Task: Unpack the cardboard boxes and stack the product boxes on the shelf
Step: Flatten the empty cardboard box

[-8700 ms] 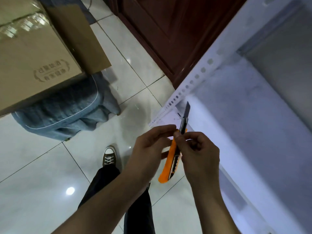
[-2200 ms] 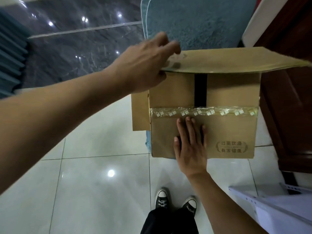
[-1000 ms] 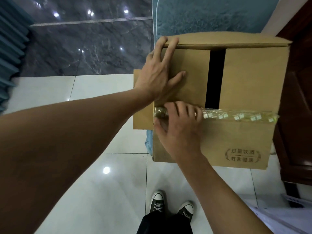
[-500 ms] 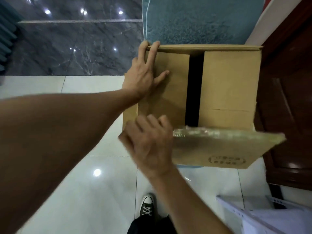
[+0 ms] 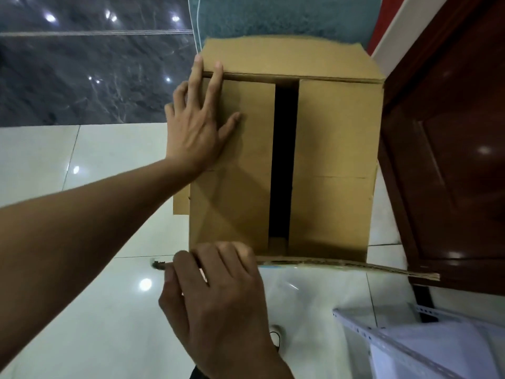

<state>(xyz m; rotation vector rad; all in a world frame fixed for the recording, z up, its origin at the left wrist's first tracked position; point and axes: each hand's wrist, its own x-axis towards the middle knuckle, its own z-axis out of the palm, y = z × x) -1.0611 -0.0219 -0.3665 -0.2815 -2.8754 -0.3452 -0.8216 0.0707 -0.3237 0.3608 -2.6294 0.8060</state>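
Observation:
A brown cardboard box [image 5: 333, 165] stands in front of me with both outer flaps folded out. Its two inner flaps lie flat with a dark gap [image 5: 284, 160] between them; the contents are hidden. My left hand [image 5: 196, 124] presses flat on the left inner flap, fingers straight and reaching the far edge. My right hand [image 5: 216, 294] grips the left end of the near outer flap [image 5: 341, 265], which I see edge-on, with my fingers curled over it.
A white perforated metal shelf [image 5: 404, 343] shows at the bottom right. A dark wooden door [image 5: 448, 160] stands close on the right. A teal rug [image 5: 273, 17] lies behind the box. The floor is glossy white tile [image 5: 82, 310], with dark marble beyond.
The near outer flap has swung toward me, from lying on the box to edge-on, with my right hand on it. The far flap has folded back. My left hand stays on the inner flap.

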